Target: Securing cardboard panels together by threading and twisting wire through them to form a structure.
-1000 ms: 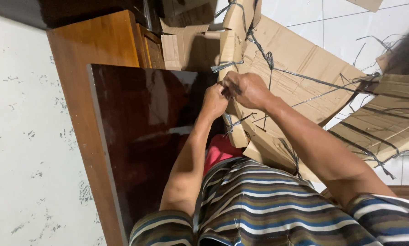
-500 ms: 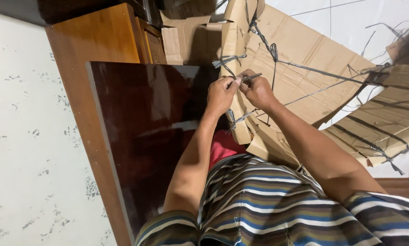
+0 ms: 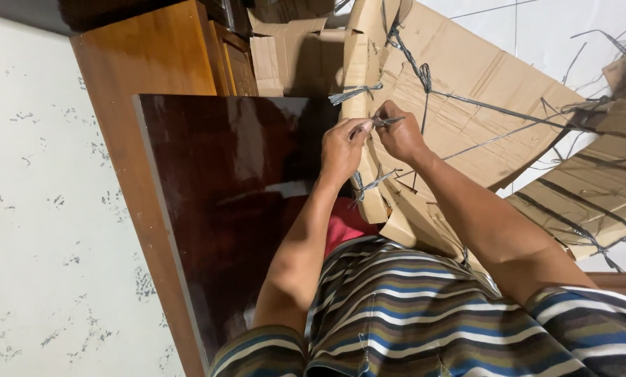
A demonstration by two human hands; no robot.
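Note:
My left hand point(image 3: 341, 148) and my right hand point(image 3: 399, 134) meet at the edge of a folded cardboard sheet point(image 3: 466, 77). Both pinch a thin grey plastic strap point(image 3: 388, 121) that runs between their fingertips. More grey straps cross the cardboard and are knotted along its edge point(image 3: 355, 92). The cardboard lies against a glossy dark brown wooden panel point(image 3: 222, 181), which sits just left of my left hand. My striped shirt fills the bottom of the view.
An orange-brown wooden cabinet point(image 3: 152, 56) stands behind the dark panel. A second strapped cardboard piece point(image 3: 592, 195) lies at the right over white tiles point(image 3: 536, 28). A speckled white surface point(image 3: 41, 209) fills the left side.
My hands have drawn slightly apart, and a short length of the grey strap now shows stretched between them. The cardboard and panel have stayed where they were.

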